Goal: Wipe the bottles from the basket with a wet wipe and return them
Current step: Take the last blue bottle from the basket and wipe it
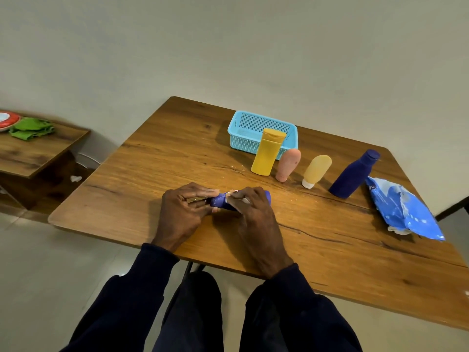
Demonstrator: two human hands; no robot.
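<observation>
Purple bottle — middle largely hidden

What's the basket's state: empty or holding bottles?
Empty where visible: the basket shows bare mesh inside. Its near corner is hidden by the yellow bottle standing in front.

A plain domestic room is suggested, most likely in a home. A wooden table is set by a bare off-white wall on a pale tiled floor, with a lower side table bearing a green cloth and a plate. Household toiletry bottles, a blue plastic basket and a pack of wet wipes are laid out.
</observation>
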